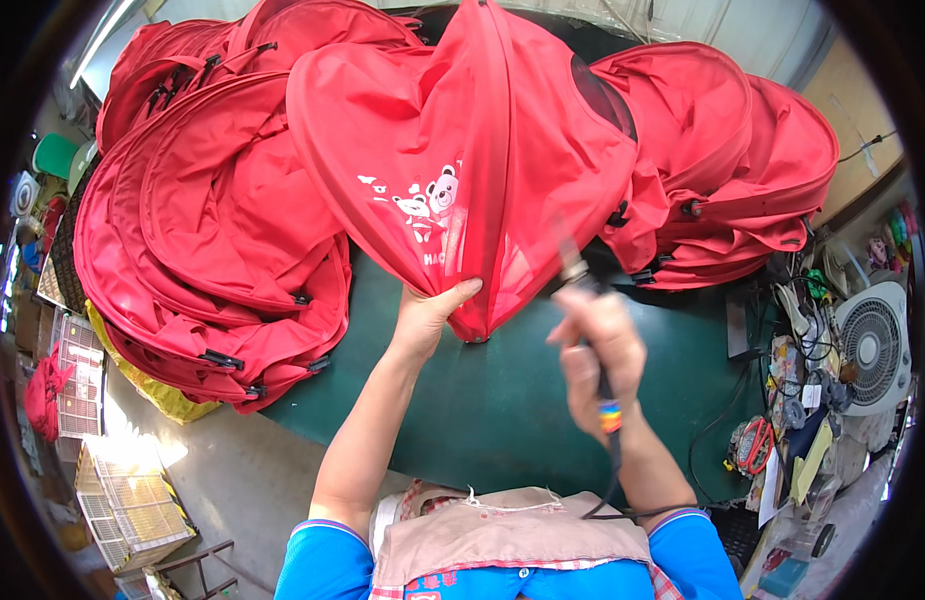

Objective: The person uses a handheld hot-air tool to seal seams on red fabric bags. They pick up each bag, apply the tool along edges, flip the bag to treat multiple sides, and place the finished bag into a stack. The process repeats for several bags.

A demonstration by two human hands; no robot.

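Observation:
A red fabric canopy (542, 130) with ribbed, piped edges and printed white bears stands before me, its pointed lower corner toward me. My left hand (425, 318) grips that corner, thumb on the front and the other fingers hidden behind the cloth. To the right, my right hand (604, 345) is wrapped round a corded soldering iron (574, 268) with a dark handle and coloured bands near the cable. Its slim metal tip points up toward the canopy's right panel. Motion blurs the hand and tip, so I cannot tell whether they touch.
Red canopies with black clips lie piled at left (222, 210) and right (732, 180) on the dark green table (482, 430). A grey fan (870, 345), red-handled scissors (755, 445) and tangled cables crowd the right side. Wire crates (132, 500) stand on the floor at left.

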